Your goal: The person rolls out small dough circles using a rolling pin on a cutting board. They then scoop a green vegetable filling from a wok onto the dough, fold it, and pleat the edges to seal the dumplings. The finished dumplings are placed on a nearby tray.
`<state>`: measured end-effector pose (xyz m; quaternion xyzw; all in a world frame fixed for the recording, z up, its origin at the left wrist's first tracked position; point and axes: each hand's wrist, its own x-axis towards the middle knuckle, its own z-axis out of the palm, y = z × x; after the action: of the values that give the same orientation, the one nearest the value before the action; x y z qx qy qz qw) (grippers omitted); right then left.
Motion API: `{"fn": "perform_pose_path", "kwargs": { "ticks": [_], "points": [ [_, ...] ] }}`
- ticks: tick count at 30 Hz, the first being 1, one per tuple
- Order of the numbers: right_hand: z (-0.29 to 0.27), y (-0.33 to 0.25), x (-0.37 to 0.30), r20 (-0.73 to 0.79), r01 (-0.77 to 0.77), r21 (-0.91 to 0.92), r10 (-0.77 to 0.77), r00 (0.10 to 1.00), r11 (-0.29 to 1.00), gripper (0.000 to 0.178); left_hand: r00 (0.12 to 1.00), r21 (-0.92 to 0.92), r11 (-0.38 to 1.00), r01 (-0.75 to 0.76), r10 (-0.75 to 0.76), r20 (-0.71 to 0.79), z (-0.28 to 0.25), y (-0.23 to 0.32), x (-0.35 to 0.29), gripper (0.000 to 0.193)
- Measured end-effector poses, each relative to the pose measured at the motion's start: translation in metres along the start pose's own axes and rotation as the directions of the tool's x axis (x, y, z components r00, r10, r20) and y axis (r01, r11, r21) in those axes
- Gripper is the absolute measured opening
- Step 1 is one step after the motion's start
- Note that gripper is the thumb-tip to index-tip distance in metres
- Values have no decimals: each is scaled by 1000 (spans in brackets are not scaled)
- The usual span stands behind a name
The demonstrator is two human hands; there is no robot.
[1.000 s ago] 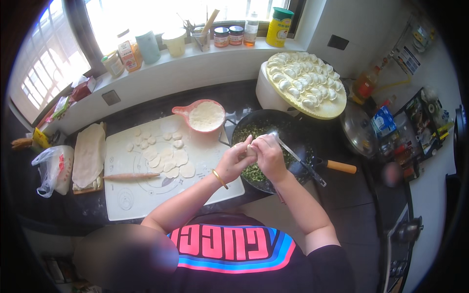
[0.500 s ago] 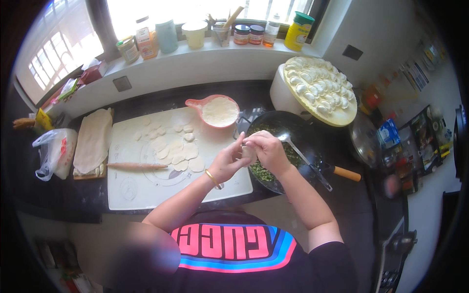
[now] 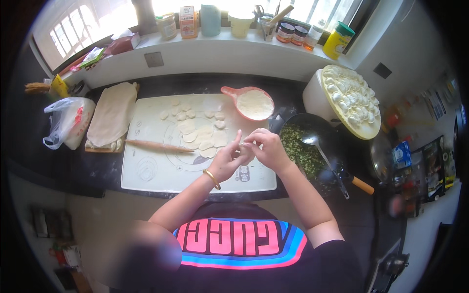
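Though half-hidden (by fingers (image 3: pixel 257 138)), dough (image 3: pixel 247 151)

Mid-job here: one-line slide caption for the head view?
Left hand and right hand pinch a dumpling wrapper beside a wok of chopped green filling, dough rounds on the mat.

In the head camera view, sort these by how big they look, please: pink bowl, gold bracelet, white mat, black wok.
Largest to smallest, as they look:
1. White mat
2. Black wok, partly hidden by an arm
3. Pink bowl
4. Gold bracelet
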<state>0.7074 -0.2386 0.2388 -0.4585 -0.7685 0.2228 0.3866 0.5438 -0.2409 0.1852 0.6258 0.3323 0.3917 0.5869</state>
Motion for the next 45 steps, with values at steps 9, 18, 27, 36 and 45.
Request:
{"fn": "perform_pose_path", "kwargs": {
  "ticks": [9,18,27,36,45],
  "points": [
    [51,-5,6,-69,82,-16,-83,994,996,7,998,-77,995,61,-64,-29,-36,-8,-22,66],
    [72,2,7,-98,111,-22,-113,989,994,7,1000,-93,996,4,-3,13,-46,-34,-20,63],
    [65,6,5,6,-76,46,76,997,996,8,998,7,1000,19,-19,52,-47,-41,-13,61],
    [67,17,6,-17,-123,45,123,992,991,7,998,-8,999,-44,44,-33,-44,-43,-7,63],
    [73,17,4,-59,-224,95,231,971,970,4,997,-43,999,-5,2,-75,-46,-53,-8,62]
  ]
}}
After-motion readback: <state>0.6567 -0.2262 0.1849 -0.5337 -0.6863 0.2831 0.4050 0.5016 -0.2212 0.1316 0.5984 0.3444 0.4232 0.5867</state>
